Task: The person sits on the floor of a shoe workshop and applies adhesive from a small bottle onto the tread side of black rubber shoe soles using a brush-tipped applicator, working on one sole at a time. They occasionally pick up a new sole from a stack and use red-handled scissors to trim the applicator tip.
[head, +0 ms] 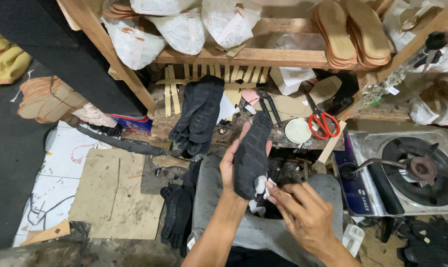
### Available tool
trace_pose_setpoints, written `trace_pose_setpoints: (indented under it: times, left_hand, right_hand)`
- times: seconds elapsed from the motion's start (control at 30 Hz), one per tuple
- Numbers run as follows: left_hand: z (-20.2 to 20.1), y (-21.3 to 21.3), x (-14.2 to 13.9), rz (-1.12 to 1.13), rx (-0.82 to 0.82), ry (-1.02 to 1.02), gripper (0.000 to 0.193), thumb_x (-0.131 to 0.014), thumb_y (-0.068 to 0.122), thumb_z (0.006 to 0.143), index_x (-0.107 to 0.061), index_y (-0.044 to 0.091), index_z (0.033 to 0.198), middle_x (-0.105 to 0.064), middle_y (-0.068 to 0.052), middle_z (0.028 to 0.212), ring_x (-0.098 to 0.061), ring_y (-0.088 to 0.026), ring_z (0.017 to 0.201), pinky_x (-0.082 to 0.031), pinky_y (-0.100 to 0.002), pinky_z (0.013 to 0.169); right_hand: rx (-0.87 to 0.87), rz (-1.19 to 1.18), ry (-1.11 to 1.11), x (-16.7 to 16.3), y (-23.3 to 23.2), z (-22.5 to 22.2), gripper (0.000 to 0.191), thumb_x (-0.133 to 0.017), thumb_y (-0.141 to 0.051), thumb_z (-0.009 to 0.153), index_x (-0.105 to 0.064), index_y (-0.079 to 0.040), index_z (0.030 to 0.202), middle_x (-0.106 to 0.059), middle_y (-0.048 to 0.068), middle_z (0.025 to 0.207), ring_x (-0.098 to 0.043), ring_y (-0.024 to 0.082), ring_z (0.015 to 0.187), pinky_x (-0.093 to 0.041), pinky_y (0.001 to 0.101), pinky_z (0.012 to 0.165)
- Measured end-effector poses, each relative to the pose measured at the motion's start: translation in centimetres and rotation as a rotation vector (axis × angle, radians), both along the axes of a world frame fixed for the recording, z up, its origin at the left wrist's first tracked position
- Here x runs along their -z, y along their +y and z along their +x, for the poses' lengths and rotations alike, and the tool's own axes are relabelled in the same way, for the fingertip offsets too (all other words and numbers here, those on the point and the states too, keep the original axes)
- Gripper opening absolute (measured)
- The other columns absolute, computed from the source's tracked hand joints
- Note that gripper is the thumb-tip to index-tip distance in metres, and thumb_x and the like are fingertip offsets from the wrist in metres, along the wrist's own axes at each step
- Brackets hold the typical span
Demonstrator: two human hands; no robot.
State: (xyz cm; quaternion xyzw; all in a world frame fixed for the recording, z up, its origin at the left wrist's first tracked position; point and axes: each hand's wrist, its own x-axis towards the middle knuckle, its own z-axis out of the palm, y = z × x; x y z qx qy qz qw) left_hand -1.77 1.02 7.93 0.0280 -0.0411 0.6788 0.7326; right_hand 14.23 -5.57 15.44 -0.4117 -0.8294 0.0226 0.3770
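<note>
In left hand (229, 165): black sole (252, 154)

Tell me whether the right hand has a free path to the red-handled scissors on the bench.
Probably yes. The right hand holds only a small white cloth against the black sole; the red-handled scissors lie uncovered ahead of it, with nothing standing between.
</note>
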Motion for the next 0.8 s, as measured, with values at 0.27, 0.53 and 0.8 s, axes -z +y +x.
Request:
trace_pose_setpoints:
  times: [0.27, 0.53, 0.8]
  left_hand:
    - [0.2, 0.0, 0.8, 0.022, -0.001, -0.034, 0.056, -0.039, 0.027, 0.106, -0.038, 0.006, 0.158, -0.044, -0.019, 0.158, -0.043, -0.029, 0.146, -0.027, -0.047, 0.127]
    - [0.2, 0.2, 1.3, 0.001, 0.008, -0.048, 0.057, -0.038, 0.024, 0.104, -0.039, 0.007, 0.159, -0.046, -0.019, 0.158, -0.046, -0.028, 0.145, -0.027, -0.048, 0.127]
    - [-0.1, 0.0, 1.2, 0.004, 0.008, 0.008, 0.057, -0.037, 0.026, 0.105, -0.038, 0.007, 0.159, -0.045, -0.018, 0.158, -0.045, -0.028, 0.145, -0.028, -0.048, 0.128]
  right_hand:
    - [-0.134, 0.165, -0.047, -0.1, 0.1, 0.2, 0.037, -0.086, -0.015, 0.072, -0.077, -0.011, 0.108, -0.067, 0.002, 0.084, -0.061, 0.017, 0.067, -0.049, 0.0314, 0.055]
    - [-0.192, 0.14, -0.084, -0.5, 0.7, 0.1, 0.033, -0.084, -0.014, 0.072, -0.078, -0.011, 0.104, -0.069, 0.002, 0.085, -0.062, 0.017, 0.067, -0.05, 0.0314, 0.053]
    - [-0.2, 0.116, -0.046, -0.8, 0.6, -0.6, 0.031, -0.086, -0.015, 0.074, -0.077, -0.01, 0.103, -0.068, 0.002, 0.083, -0.061, 0.017, 0.065, -0.049, 0.0312, 0.053]
